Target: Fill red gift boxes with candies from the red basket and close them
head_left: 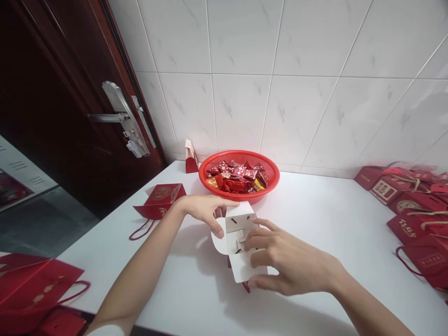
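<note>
An opened gift box (242, 270) with white inner flaps is in the middle of the white table, its inside facing up. My left hand (206, 212) grips the box's left side, thumb on the rounded white flap and fingers partly hidden behind it. My right hand (280, 259) is at the box's right side, fingers spread and bent over the opening and the near flap; nothing shows held in it. Just behind the box stands a red mesh basket (275, 179) with wrapped red sweets (240, 172) inside.
Red boxes with rope handles (420, 224) crowd the table's right side. A red box (163, 198) lies left of the basket, a small upright box (191, 158) by the wall. More red boxes (38, 289) sit at the near left. A dark door (87, 60) stands at the left.
</note>
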The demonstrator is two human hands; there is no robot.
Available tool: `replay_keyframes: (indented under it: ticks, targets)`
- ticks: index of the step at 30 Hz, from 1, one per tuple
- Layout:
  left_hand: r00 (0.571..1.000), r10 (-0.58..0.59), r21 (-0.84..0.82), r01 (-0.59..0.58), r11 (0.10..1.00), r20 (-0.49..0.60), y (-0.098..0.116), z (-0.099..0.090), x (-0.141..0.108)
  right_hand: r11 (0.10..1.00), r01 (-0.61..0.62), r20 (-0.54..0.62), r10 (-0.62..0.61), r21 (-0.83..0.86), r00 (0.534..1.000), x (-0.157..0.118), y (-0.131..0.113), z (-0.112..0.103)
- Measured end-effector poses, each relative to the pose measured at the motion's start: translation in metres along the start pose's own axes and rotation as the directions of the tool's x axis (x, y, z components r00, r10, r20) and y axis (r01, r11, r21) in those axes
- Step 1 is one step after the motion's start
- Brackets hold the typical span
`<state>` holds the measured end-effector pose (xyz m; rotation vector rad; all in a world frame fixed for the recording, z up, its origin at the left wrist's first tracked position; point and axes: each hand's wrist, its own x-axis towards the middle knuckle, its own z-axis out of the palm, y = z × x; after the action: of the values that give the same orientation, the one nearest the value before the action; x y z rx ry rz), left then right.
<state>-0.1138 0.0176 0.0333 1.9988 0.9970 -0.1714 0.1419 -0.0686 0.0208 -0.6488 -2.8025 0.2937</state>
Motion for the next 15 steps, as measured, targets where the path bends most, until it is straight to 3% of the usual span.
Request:
replay_keyframes:
  ticks: [2, 8, 12, 15]
  targets:
    - [0.997, 0.078, -0.073, -0.076, 0.994, 0.026, -0.001, 0.000, 0.001, 1.000, 0.002, 0.033, -0.002, -0.016, 0.999, 0.001, 0.001, 0.000]
    - [0.993, 0.109, -0.053, -0.111, 0.992, -0.038, 0.001, -0.001, 0.000, 0.932, -0.294, 0.007, 0.302, -0.212, 0.953, 0.004, 0.008, 0.016]
    - [0.990, 0.071, 0.051, -0.065, 0.997, -0.121, 0.009, 0.001, -0.007, 0.893, -0.336, -0.083, 0.326, -0.299, 0.942, 0.008, 0.011, 0.030]
    - [0.951, -0.008, 0.211, 0.077, 0.974, -0.308, 0.023, 0.010, -0.016, 0.868, -0.377, -0.122, 0.356, -0.325, 0.926, 0.012, 0.012, 0.035]
